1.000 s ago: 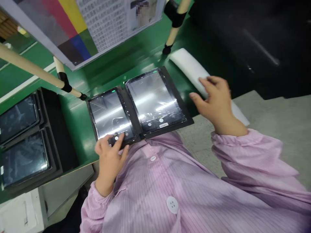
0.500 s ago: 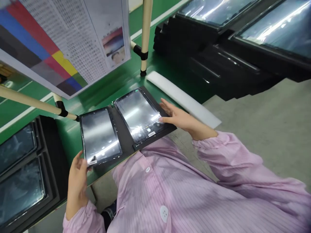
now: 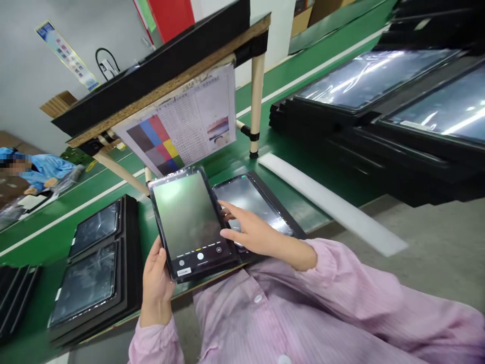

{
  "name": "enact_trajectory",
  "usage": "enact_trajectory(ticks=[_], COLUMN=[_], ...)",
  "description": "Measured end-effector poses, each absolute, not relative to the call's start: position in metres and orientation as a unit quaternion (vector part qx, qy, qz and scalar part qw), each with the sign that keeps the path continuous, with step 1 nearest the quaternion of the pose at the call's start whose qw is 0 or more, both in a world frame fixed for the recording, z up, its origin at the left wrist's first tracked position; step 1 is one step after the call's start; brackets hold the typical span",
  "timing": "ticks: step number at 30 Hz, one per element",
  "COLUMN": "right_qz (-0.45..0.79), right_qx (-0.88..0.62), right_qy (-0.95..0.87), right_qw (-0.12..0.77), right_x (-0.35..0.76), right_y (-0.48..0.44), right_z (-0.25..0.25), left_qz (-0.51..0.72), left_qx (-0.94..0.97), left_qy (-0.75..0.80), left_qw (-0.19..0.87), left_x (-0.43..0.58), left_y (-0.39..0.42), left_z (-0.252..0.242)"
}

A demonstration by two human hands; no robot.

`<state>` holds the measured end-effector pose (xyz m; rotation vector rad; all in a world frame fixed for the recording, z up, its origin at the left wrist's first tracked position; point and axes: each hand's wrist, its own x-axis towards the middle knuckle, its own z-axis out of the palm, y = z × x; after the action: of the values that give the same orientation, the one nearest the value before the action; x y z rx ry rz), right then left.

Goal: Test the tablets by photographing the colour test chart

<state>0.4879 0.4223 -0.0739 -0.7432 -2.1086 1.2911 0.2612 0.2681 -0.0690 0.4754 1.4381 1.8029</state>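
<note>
Head view: the left hand [image 3: 158,275] pinches the tablet [image 3: 191,222] by its edge above the desk [image 3: 299,203], apparently leaving its screen [image 3: 185,210] uncovered, while the right hand's [image 3: 252,231] spread grip sits beside it, contact unclear.

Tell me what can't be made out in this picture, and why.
All in the head view:
Some fingers of the left hand: hidden behind the held tablet.
Wording on its label: too small.
Part of the second tablet: covered by the right hand.
Fine print on the chart: too small.
The far-right tablet: cut off by the right edge.
</note>
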Motion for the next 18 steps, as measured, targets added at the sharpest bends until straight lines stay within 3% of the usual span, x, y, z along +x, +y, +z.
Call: enact_trajectory(ticks=[5, 7, 13, 18], right_qz=[0.525, 0.52, 0.548, 0.674], right_qx=[-0.184, -0.192, -0.234, -0.238], right_qy=[-0.683, -0.659, -0.631, -0.549], right_qw=[0.473, 0.508, 0.497, 0.434], right_x=[0.479, 0.48, 0.48, 0.475], right_y=[0.412, 0.412, 0.426, 0.435], right_z=[-0.05, -0.043, -0.036, -0.046], left_qz=[0.756, 0.771, 0.767, 0.561], left_qx=[0.247, 0.265, 0.368, 0.523], left_qy=[0.489, 0.483, 0.512, 0.639], left_qw=[0.358, 0.32, 0.114, -0.06], left_x=[0.292, 0.302, 0.322, 0.331], left_y=[0.283, 0.291, 0.3, 0.295], left_z=[-0.043, -0.039, -0.053, -0.062])
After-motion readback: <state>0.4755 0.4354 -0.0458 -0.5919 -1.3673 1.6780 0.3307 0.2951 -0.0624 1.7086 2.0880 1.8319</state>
